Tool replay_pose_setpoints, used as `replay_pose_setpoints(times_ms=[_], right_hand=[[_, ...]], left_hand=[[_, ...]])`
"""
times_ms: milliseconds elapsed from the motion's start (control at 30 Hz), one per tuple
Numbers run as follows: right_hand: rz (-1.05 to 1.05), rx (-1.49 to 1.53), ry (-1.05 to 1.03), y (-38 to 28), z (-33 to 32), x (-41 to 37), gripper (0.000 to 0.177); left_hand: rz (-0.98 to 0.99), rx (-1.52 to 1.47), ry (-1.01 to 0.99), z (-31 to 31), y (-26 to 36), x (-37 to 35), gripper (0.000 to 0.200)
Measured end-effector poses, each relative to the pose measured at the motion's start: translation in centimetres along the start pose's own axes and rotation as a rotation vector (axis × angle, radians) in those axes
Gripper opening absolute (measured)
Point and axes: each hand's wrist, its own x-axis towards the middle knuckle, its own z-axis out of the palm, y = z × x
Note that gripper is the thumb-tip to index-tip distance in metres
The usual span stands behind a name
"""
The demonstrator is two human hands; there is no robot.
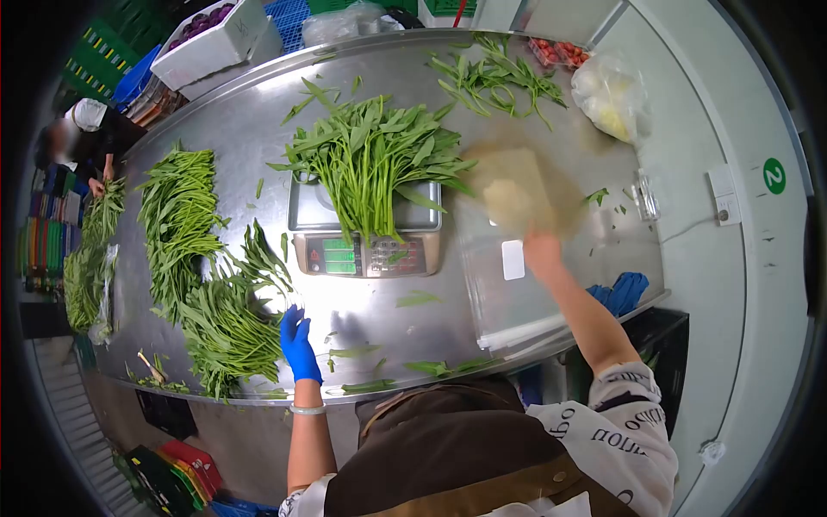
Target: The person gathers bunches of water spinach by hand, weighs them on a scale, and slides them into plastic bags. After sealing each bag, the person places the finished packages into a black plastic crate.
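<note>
Head camera view, and from where I stand a co-worker is at the far left of the steel table (245,112), both hands (96,187) at the top of a long row of greens (89,241). Next along, a taller row of leafy stems (179,233) runs down the table and meets a lower heap of greens (233,332) by the near edge. Just right of that heap is the person's left hand (300,345), in a blue glove, its fingers loosely bent beside the leaves; I cannot tell whether they pinch anything.

Near the middle stands a scale (365,258) with green displays, and on its platform lies a big bunch of greens (370,164), leaves fanned away from the person, stem ends reaching down over the panel. Scraps of leaf are scattered between it and the near edge.

Farther right, clear plastic sheeting (491,314) lies flat with a white label (513,259) on it. Over it reaches the person's bare right hand (541,248), mostly lost in a tan blur, so I cannot tell how far it is open or what it has hold of. Beyond are loose greens (500,77), packed tomatoes (556,53) and a knotted plastic bag (610,95); a crumpled blue glove (620,295) lies near the right edge.
</note>
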Motion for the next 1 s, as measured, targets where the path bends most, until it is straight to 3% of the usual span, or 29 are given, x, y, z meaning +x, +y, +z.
replay_pose_setpoints(times_ms=[33,100,233,267,333,367,433,533,600,733,833,933,1000], right_hand=[[-0.113,0.017,-0.072,-0.2,-2.6,-1.9,0.019],[-0.101,0.166,-0.048,-2.2,-6.2,-4.8,0.019],[-0.503,0.334,-0.298,-3.7,-10.0,-5.9,0.033],[-0.512,0.422,-0.323,-3.6,-11.1,-5.1,0.037],[-0.526,0.611,-0.375,-3.8,-13.6,-3.0,0.046],[-0.5,0.778,-0.31,-3.8,-14.6,-1.1,0.048],[-0.402,1.149,-0.149,-3.2,-17.8,3.9,0.045],[-0.109,1.602,0.003,-3.9,-21.1,13.2,0.034],[-0.094,1.552,0.246,-5.3,-20.9,20.5,0.031],[0.032,1.3,0.338,-9.3,-20.8,32.1,0.03],[0.114,1.178,0.01,-11.4,-21.1,36.4,0.028],[0.136,1.373,0.042,-11.7,-20.3,39.0,0.024],[0.273,1.612,0.459,-9.3,-21.5,39.7,0.025]], left_hand=[[0.034,0.015,-0.02,1.1,0.7,0.2,0.042],[0.144,-0.011,-0.026,3.9,1.8,0.7,0.035],[0.456,0.146,-0.087,10.5,6.3,2.4,0.031],[0.496,0.17,-0.123,11.9,7.2,3.2,0.031],[0.814,0.36,-0.13,14.9,10.3,4.5,0.036],[0.968,0.473,-0.135,16.3,12.0,4.9,0.038],[1.053,0.618,-0.188,18.7,13.8,6.4,0.045],[1.067,0.791,-0.242,20.9,13.1,8.9,0.05],[1.065,0.832,-0.268,21.4,12.2,9.6,0.048],[1.006,0.829,-0.316,21.6,10.7,9.4,0.05],[1.004,0.84,-0.336,21.6,10.5,9.5,0.052],[0.988,0.826,-0.362,21.2,10.1,10.0,0.057],[0.976,0.827,-0.373,21.1,10.0,10.0,0.057]])
